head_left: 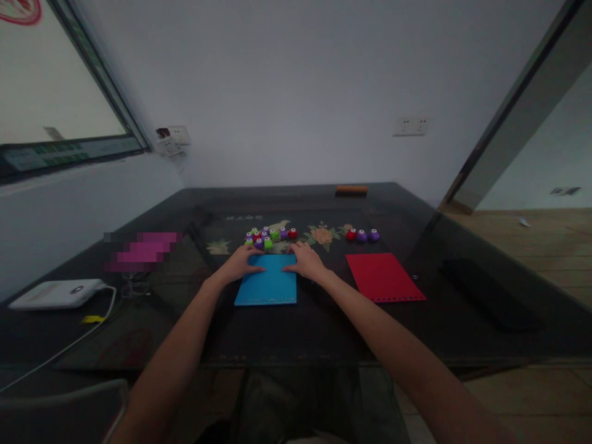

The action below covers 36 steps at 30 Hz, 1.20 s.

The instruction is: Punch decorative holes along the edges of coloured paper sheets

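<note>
A blue rectangular board or notebook (274, 285) with a row of small holes along its near edge lies flat on the dark table. My left hand (239, 264) is at its far left corner, thumb on top and fingers curled at the far edge. At the far right corner my right hand (306, 260) holds it the same way, thumb pointing inward. Just beyond the fingertips sits a cluster of several small green, purple and red balls with eye-like tops (266, 234). Some lower fingers of both hands are hidden.
On the right lies a red board (383, 277), with a red and two purple balls (361, 235) behind it. A black case (490, 295) is farther right. A white power bank (58, 295) with a cable and a pink object (148, 248) are left. A brown bar (351, 190) lies near the wall.
</note>
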Available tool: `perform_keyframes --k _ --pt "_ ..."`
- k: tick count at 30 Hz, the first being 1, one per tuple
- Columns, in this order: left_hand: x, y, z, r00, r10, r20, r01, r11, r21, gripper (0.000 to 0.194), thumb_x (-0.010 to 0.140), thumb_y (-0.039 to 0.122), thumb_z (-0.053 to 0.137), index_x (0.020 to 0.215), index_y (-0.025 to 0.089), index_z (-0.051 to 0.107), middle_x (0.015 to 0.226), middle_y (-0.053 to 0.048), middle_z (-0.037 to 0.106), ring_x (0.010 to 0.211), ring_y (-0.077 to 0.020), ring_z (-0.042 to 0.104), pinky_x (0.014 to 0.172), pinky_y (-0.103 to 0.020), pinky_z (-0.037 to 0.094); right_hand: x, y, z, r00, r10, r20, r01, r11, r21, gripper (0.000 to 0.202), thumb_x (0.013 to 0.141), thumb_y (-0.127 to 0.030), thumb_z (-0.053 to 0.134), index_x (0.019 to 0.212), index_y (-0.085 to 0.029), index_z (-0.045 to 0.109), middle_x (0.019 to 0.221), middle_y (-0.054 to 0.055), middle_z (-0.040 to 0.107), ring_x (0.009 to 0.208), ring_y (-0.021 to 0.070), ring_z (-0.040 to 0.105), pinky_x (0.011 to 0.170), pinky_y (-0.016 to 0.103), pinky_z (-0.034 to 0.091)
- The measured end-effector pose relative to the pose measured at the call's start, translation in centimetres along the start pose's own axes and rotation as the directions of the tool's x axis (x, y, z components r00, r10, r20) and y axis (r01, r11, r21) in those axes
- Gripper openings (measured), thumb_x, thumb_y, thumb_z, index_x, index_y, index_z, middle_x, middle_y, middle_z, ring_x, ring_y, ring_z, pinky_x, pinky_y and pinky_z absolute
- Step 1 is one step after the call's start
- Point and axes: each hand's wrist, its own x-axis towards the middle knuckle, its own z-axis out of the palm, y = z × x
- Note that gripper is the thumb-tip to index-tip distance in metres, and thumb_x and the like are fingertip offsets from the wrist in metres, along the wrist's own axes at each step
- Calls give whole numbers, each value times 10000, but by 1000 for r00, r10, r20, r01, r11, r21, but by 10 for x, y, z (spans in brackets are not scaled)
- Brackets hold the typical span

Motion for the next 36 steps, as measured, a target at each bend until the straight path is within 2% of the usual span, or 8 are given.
perform_keyframes --k 10,16,22,25,28,31,33,36 --pt "1 5 -3 996 75 -52 -76 997 -12 405 608 396 671 929 180 548 980 -75 562 932 -250 525 814 -368 410 1 -5 -1 1000 23 17 -24 998 57 491 607 -399 719 993 -163 528 1021 91 535 971 228 485 773 336 394" --pt "-1 0 -7 999 -12 -53 9 999 -42 245 666 334 604 867 200 561 867 -41 601 797 -217 554 732 -335 420 0 -4 -2 999 11 35 -13 997 73 434 634 -383 706 985 -164 578 1039 95 528 989 224 483 803 335 385" --pt "0 -6 -15 995 -72 -75 60 985 -159 266 686 421 571 803 185 610 784 -36 625 729 -213 565 649 -301 424 4 4 0 997 76 -3 -74 975 212 291 647 -292 698 890 -149 626 931 74 585 889 189 527 777 313 398" --pt "-1 0 -21 989 -112 -91 83 958 -275 303 687 447 578 811 173 613 790 -41 626 736 -211 569 644 -296 429 6 7 -2 994 93 51 -106 870 482 233 667 -273 678 841 -127 625 846 61 625 784 169 571 720 306 434" --pt "-3 10 -27 980 -161 -120 100 910 -402 342 670 462 604 839 164 607 808 -45 627 739 -207 571 632 -288 434 6 8 -6 987 88 133 -159 616 772 245 679 -245 670 883 -125 608 868 71 655 767 167 607 700 309 474" --pt "-4 16 -30 963 -223 -150 115 847 -519 367 650 480 623 838 166 590 787 -40 627 716 -202 571 603 -283 437 4 7 -9 977 91 192 -212 421 882 327 666 -239 690 960 -134 595 947 95 660 785 174 628 726 335 497" --pt "-5 17 -30 950 -261 -172 118 809 -575 369 650 487 622 836 171 574 762 -32 621 697 -194 570 593 -283 438 2 7 -10 964 48 260 -259 366 894 340 670 -263 693 972 -139 599 954 93 664 774 171 635 732 340 504" --pt "-4 15 -28 931 -293 -216 110 791 -602 351 659 480 616 827 178 558 740 -28 610 684 -186 564 599 -287 439 -2 6 -10 936 -9 352 -321 390 863 285 681 -293 689 908 -133 625 888 78 678 714 152 631 698 317 509"
